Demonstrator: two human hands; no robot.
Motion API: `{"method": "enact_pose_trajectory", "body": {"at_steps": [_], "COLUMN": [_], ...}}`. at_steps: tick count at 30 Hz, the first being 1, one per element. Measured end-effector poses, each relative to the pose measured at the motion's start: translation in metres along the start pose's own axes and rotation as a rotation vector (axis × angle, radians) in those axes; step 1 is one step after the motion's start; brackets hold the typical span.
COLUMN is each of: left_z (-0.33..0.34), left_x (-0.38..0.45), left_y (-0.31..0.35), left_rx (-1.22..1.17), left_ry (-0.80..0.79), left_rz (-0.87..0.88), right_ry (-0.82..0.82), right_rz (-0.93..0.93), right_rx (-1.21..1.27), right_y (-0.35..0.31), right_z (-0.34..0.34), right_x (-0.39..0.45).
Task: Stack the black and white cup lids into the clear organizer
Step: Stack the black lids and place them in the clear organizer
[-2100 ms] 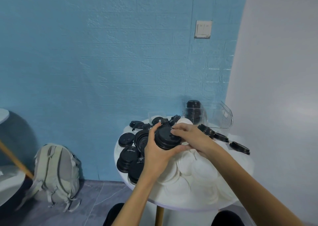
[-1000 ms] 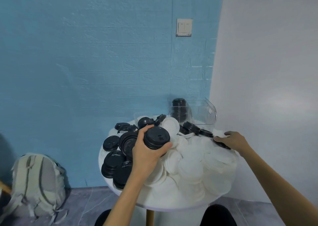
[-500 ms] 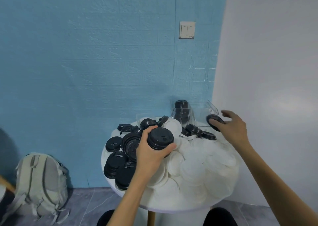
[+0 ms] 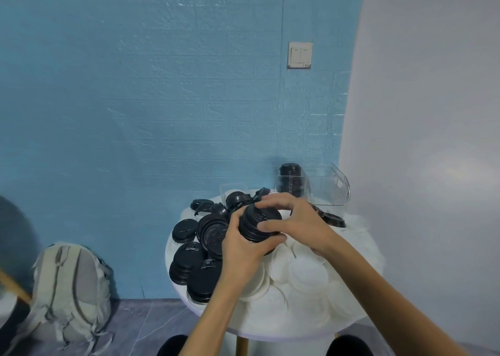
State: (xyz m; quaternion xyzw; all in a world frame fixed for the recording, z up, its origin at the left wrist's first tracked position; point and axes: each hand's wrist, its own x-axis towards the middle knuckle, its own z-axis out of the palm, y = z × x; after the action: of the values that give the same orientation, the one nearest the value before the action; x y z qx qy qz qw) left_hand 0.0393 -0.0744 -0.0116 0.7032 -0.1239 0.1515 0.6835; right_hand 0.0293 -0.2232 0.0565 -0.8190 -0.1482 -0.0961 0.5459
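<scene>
Gripping a short stack of black plastic cup lids (image 4: 258, 224) with curled fingers, both hands (image 4: 244, 250) (image 4: 296, 221) are working over the round white table (image 4: 270, 331); one black stack is standing in the clear plastic organizer (image 4: 334, 190) at the far edge, and most lids are lying loose.

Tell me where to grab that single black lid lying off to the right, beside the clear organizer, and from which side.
Pinch the single black lid by its thin outer rim, coming from above and from the near right. It appears to lie flat on the white lids, so only its edge offers purchase, and the clear organizer stands close behind it. Both the left hand and right hand hold the black lid stack now.
</scene>
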Motion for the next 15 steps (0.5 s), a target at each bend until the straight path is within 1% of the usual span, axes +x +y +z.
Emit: {"method": "enact_pose_trajectory", "body": {"at_steps": [5,11,15], "left_z": [0.004,0.002,0.0], "left_x": [0.0,-0.005,-0.004], "left_y": [0.002,0.006,0.012], "left_rx": [-0.057,-0.051,-0.061], "left_ry": [0.009,0.002,-0.005], "left_rz": [-0.018,0.011,0.037], "right_ry": [-0.017,0.019,-0.032], "right_rz": [0.13,0.199,0.269], "right_rx": [0.263,0.349,0.447], "right_y": [-0.002,0.001,-0.002], "right_z": [0.005,0.008,0.01], "right_x": [-0.003,0.001,0.006]}}
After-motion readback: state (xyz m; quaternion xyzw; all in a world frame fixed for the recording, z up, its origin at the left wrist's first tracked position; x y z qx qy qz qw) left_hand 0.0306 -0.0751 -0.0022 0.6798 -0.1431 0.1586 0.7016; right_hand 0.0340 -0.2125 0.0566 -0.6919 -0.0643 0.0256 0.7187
